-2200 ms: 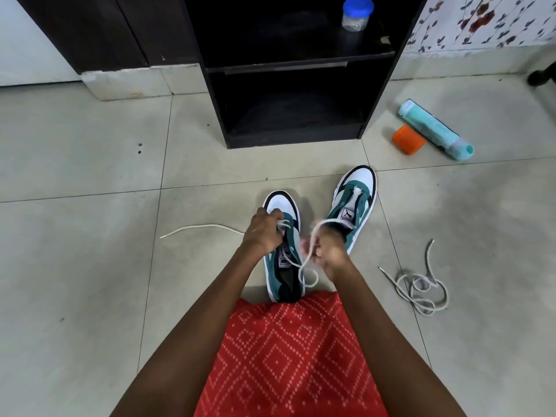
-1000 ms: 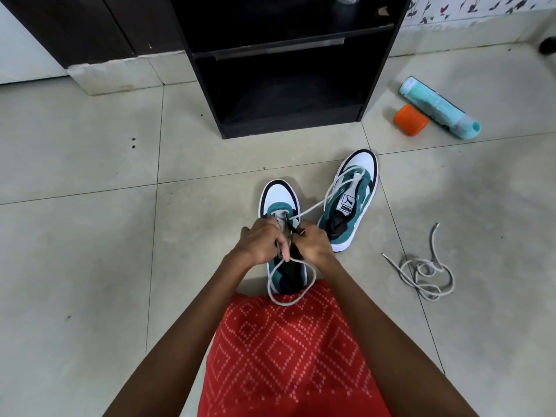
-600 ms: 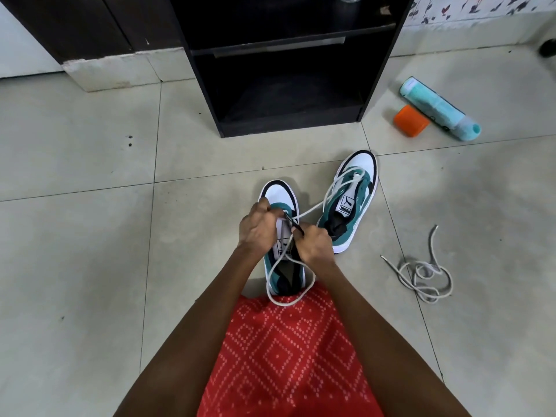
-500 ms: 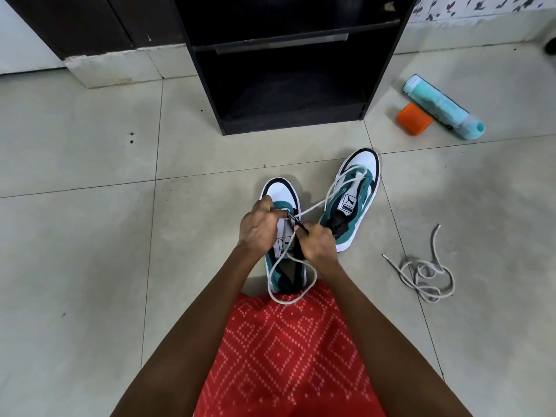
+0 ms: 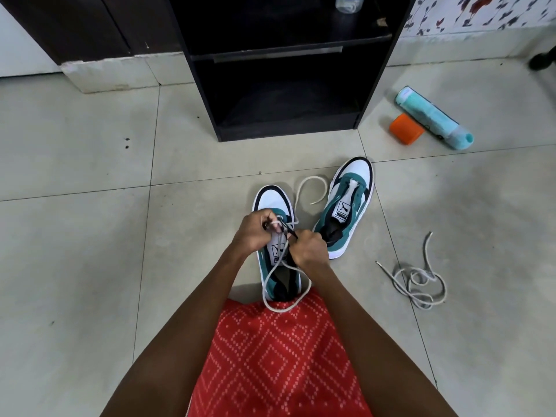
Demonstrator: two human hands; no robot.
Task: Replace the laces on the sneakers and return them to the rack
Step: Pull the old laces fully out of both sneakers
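Observation:
Two teal, white and black sneakers stand on the tiled floor. The near sneaker (image 5: pixel 272 203) lies right in front of my lap. My left hand (image 5: pixel 254 231) grips its upper by the eyelets. My right hand (image 5: pixel 308 246) pinches the white lace (image 5: pixel 278 308), which loops down toward my lap. The lace's free end (image 5: pixel 313 182) curls on the floor between the shoes. The second sneaker (image 5: pixel 349 203) sits to the right, angled away, without a lace. A loose grey lace (image 5: pixel 419 279) lies coiled on the floor at the right.
The black shoe rack (image 5: pixel 282 127) stands straight ahead, its bottom shelf open; a small jar (image 5: pixel 347 3) sits on an upper shelf. A teal bottle (image 5: pixel 431 117) and an orange cap (image 5: pixel 404 129) lie on the floor at right. My red patterned garment (image 5: pixel 276 356) fills the foreground.
The lace that stretched across the right sneaker has dropped off it and now curls on the floor between the shoes. Both hands stay at the near sneaker's eyelets.

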